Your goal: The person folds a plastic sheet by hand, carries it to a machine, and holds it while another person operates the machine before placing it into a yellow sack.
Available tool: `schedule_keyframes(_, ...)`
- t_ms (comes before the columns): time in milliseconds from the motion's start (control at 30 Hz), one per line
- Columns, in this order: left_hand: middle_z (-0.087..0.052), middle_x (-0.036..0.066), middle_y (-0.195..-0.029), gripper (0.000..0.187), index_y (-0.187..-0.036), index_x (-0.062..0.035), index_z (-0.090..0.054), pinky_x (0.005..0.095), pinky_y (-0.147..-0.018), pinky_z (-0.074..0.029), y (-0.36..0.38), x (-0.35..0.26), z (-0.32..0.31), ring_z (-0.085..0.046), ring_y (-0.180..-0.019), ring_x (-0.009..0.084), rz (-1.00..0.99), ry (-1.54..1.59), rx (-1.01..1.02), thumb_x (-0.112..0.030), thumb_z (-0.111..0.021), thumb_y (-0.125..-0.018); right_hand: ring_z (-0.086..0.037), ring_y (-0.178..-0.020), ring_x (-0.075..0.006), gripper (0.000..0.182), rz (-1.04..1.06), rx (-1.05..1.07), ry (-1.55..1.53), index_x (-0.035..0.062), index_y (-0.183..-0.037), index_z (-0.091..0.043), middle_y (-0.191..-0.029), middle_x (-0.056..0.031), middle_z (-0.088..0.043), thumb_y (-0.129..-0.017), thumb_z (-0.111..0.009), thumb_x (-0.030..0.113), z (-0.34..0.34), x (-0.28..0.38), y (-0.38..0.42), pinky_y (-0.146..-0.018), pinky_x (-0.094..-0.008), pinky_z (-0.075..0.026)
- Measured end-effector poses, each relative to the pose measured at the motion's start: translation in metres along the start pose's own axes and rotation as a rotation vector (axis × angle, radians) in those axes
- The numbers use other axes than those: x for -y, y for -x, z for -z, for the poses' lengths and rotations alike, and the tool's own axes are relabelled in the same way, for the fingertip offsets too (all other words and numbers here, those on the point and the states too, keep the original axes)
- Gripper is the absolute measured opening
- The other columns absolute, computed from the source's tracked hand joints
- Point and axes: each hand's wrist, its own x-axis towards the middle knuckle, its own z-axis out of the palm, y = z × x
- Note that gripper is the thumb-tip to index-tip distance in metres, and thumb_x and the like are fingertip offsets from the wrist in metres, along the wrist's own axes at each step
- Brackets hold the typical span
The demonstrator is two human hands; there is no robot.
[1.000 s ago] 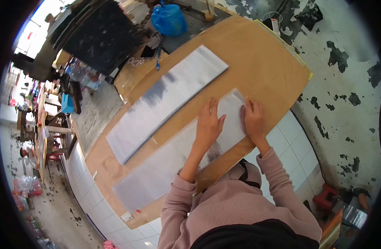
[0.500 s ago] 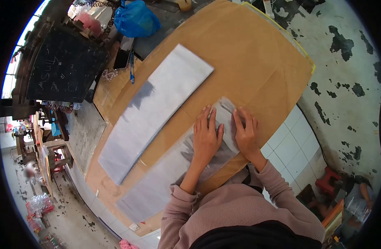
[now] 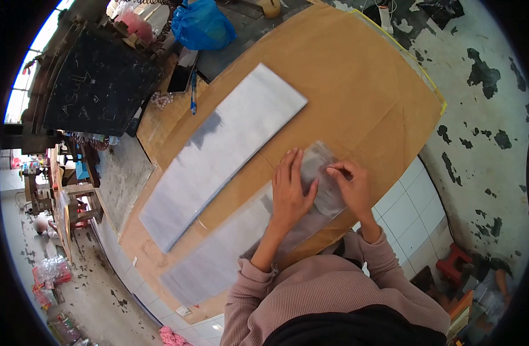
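Note:
A long, thin translucent plastic sheet [image 3: 218,254] lies slantwise on the brown-covered table [image 3: 356,75], near its front edge. My left hand [image 3: 290,193] rests flat on the sheet's upper part, fingers stretched out. Just right of it, my right hand [image 3: 354,187] has thumb and index finger pinched together at the sheet's right edge; how much plastic is between them is too small to tell. Beyond both hands lies a thick stack of whitish plastic sheets [image 3: 230,147], touched by neither hand.
A blue pen [image 3: 193,95], a dark phone [image 3: 181,75] and a blue plastic bag [image 3: 202,24] are at the back left, beside a black board [image 3: 97,86]. A red stool [image 3: 453,264] and a person [image 3: 495,285] are at the lower right.
My right hand has gone from lying flat with fingers extended to a pinch at the sheet's edge. The plastic near my hands looks smoother. The whole view has shifted slightly.

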Motion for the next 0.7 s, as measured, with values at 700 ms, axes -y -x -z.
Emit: schedule_keyframes(700,-0.058,0.008,-0.058,0.012,-0.080,-0.0041,-0.058,0.0279,-0.047,-0.041,-0.016,-0.012,0.001,-0.057,-0.050,0.0191,0.237,0.394,0.211,-0.016,-0.058,-0.081,-0.053,-0.063,-0.0092,0.011,0.045,0.120,-0.182,-0.0023,-0.077,-0.060,-0.071,-0.0059,-0.057,-0.078,-0.060,0.008,0.005,0.020,-0.015,-0.056,-0.0214,-0.041)
